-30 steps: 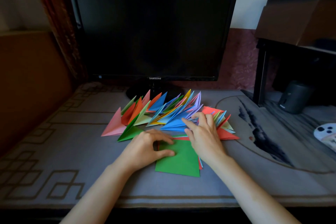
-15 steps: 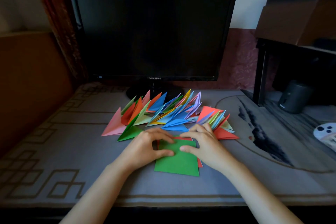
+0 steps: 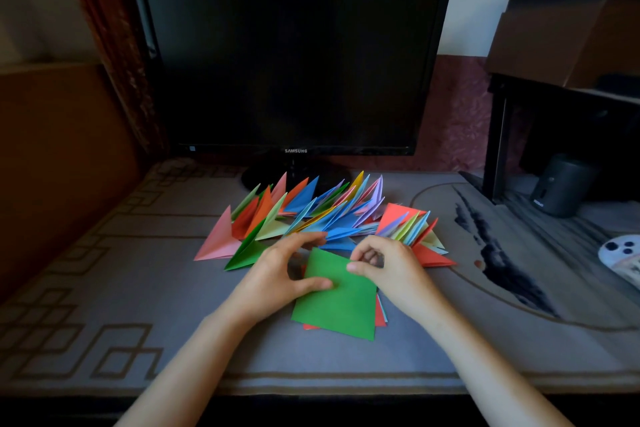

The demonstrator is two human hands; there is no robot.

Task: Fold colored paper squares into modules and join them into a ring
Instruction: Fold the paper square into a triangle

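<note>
A green paper square [image 3: 337,302] lies on top of a small stack of coloured squares, with red edges [image 3: 381,317] showing under it. My left hand [image 3: 277,274] pinches its left edge, thumb on top. My right hand [image 3: 388,267] grips its upper right edge between thumb and fingers, and the far corner is raised off the stack. Behind the hands a heap of folded triangular modules [image 3: 311,215] in pink, orange, green, blue, purple and yellow fans across the desk. A second bunch [image 3: 412,229] sits to the right.
A dark Samsung monitor [image 3: 291,59] stands right behind the modules on its stand. A grey patterned mat [image 3: 104,288] covers the desk. A black shelf frame [image 3: 498,135] with a cardboard box [image 3: 571,24] is at right, beside a small dark speaker [image 3: 557,187].
My right hand came back from the module heap to the green square and took hold of its upper right edge. The square's far corner has lifted and the sheet has turned slightly.
</note>
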